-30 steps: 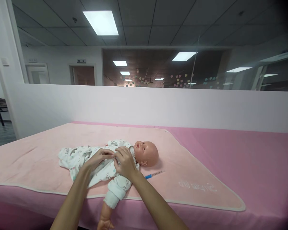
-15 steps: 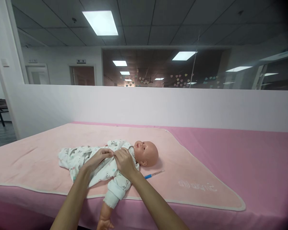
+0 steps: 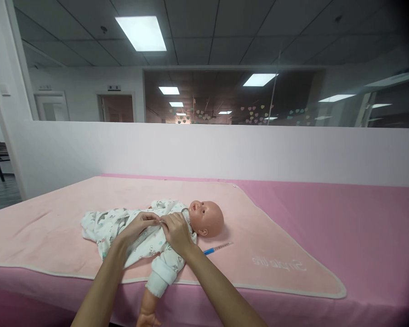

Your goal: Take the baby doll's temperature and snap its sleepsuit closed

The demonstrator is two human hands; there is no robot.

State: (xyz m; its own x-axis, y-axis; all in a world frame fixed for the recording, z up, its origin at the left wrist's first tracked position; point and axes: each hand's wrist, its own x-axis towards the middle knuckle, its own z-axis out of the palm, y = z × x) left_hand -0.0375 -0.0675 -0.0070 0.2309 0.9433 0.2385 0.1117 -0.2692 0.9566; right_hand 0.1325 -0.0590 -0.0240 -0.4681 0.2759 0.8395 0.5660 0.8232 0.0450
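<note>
A baby doll lies on its back, head to the right, in a white printed baby romper. Both of my hands rest on its chest. My left hand is closed, thumb and fingertips pinching the front of the romper. Against those fingertips, my right hand has its bent fingers closed on the same spot. The bit of cloth or fastening between the fingertips is too small to make out. By my right wrist lies a thermometer with a blue end, partly hidden by the forearm.
A peach mat with white edging and lettering lies under the doll, on a pink-covered table. One doll arm hangs past the front edge. Behind stands a low white wall with glass above it.
Both hands stay at the same place on the romper, with barely any finger movement. The whole view has shifted very slightly.
</note>
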